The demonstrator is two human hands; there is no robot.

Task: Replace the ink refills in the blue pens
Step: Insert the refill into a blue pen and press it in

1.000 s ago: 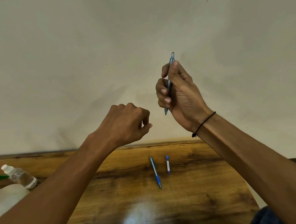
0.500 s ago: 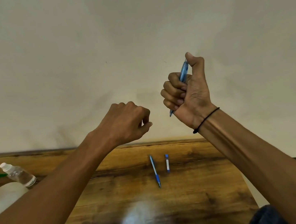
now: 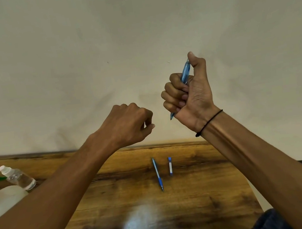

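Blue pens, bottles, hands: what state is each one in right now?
Translucent blue pen: gripped upright in right hand.
Left hand: loosely curled, contents unclear.
Dark blue pen: lying on wooden table.
Small blue-and-white tube: lying beside it.
Clear plastic bottle: tipped over, capped.

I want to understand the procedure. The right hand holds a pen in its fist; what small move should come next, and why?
Probably press the thumb down on the pen top to test the click. The right hand grips it in a fist with the thumb over its upper end, tip pointing down. The left hand is loosely closed, apparently holding nothing.
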